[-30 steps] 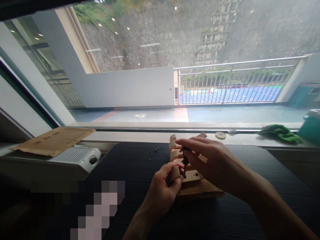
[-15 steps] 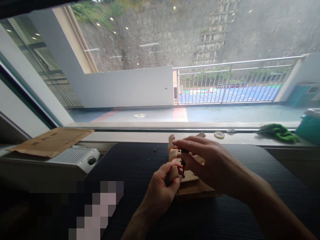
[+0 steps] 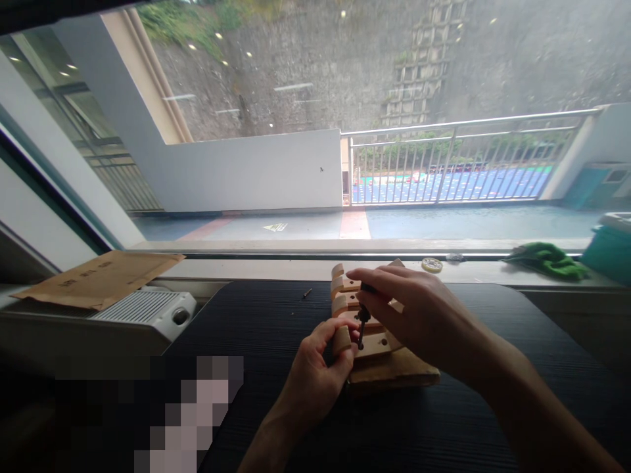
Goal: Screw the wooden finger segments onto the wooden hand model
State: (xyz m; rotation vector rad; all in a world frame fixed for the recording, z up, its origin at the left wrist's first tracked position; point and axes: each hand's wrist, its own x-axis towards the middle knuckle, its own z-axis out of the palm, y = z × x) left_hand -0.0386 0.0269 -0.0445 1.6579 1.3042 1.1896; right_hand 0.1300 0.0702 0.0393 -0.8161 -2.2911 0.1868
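Note:
A wooden assembly [image 3: 389,371] of several short bars on a base board lies on the dark ribbed table [image 3: 256,328]. My left hand [image 3: 315,378] is closed round the near end of the nearest bar [image 3: 341,339]. My right hand [image 3: 419,315] reaches over from the right and pinches a small dark screwdriver [image 3: 362,318], held upright with its tip down on the nearest bar. Most of the bars' right ends are hidden under my right hand.
A loose screw [image 3: 307,293] lies on the table beyond the wood. A white ribbed appliance [image 3: 148,310] under a brown envelope [image 3: 98,279] sits at the left. On the window sill are a tape roll [image 3: 432,265], a green cloth [image 3: 547,260] and a teal container [image 3: 611,253].
My right hand has shifted slightly on the screwdriver, its fingers turning about the handle. My left hand keeps its hold on the bar. The view has drifted a little.

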